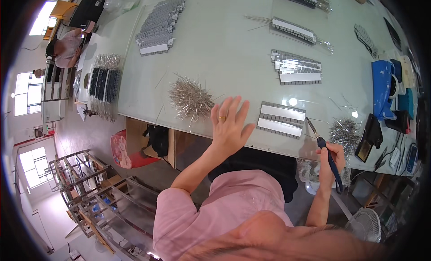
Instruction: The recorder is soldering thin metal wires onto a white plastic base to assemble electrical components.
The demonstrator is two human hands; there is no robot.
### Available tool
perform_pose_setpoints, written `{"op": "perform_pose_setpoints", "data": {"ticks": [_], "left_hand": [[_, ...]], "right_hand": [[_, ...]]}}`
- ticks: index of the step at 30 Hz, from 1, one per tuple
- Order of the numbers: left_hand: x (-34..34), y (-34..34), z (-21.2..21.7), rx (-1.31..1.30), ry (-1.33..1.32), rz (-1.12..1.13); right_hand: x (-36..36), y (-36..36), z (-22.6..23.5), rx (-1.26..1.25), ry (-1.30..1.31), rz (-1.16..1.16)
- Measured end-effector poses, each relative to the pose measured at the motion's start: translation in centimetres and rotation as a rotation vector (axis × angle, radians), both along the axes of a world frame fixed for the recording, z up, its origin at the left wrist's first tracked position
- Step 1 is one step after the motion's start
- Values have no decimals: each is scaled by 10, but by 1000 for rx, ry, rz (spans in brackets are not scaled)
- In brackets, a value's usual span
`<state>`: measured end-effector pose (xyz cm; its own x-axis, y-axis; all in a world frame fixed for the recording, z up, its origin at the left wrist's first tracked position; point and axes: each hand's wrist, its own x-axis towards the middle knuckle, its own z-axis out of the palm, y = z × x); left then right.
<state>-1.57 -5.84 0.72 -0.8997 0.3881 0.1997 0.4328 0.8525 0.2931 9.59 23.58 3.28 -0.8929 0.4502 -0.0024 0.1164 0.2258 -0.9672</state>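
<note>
My left hand [230,126] is held over the table with its fingers spread and nothing in it. Beside its fingertips lies a heap of thin silvery wire pieces [188,97]. In my right hand [333,156] is a soldering iron [329,160] with a dark blue handle. Its metal tip points up and left, close to the right end of two grey segmented strips with white bands: an upper strip [283,112] and a lower strip [279,127]. They lie side by side between my hands. A second wire heap [344,131] sits just right of the iron.
More strips lie farther back: a small stack [298,77], a wired bundle [294,29] and a long overlapping row [157,30]. A dark wired stack [104,85] stands at the left edge. On the right are a blue object [382,90] and a phone [411,158]. Another person [67,49] sits far left.
</note>
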Motion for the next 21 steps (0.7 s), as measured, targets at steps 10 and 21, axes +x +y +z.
{"op": "perform_pose_setpoints", "data": {"ticks": [10, 21], "left_hand": [[11, 7, -3, 95, -19, -49], [1, -5, 1, -68, 86, -91]], "right_hand": [[-1, -3, 5, 28, -39, -18], [-3, -6, 11, 98, -51, 5]]}}
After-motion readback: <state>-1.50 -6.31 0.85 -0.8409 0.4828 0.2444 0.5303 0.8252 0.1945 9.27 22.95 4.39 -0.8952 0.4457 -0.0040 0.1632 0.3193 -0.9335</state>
